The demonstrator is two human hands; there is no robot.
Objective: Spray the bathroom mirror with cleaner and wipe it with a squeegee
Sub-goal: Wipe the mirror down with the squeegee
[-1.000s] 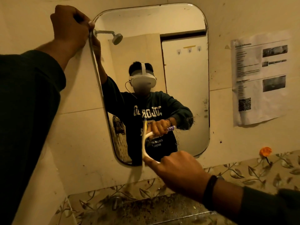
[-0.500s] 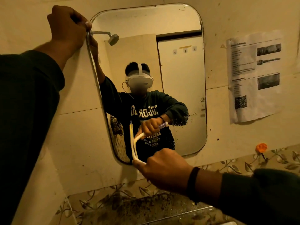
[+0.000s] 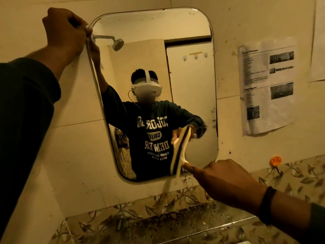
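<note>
Nearest: right hand, low right, fingers curled round the handle of the squeegee, w/ one finger stretched along the handle toward the blade. The blade stands beyond the fingertips, near upright, top leaning right; its lower end is level w/ the bottom rim of the mirror, its upper end crosses the lower-right part of the glass. Whether the rubber edge presses flat on the glass I can't tell for sure, but blade and reflection nearly meet, so contact looks likely.

Below the right-hand fingers: worktop, dark and speckled, w/ a leaf-pattern tile band behind it.

Left hand is up high, fingers closed in a fist over the mirror's top-left corner (probably steadying the mirror, which seems to stand off the wall on that side).

Farther, right of the squeegee fingers: printed sheet stuck on the wall, and a small orange hook lower down.

No spray bottle in view. Step in hand, as I judge it: wiping w/ the squeegee, working the lower right of the glass; dark specks show near the right rim. Next move prob. calls for keeping the blade flat and firm, then drawing it across or down in one even stroke while the left hand holds the mirror steady.
</note>
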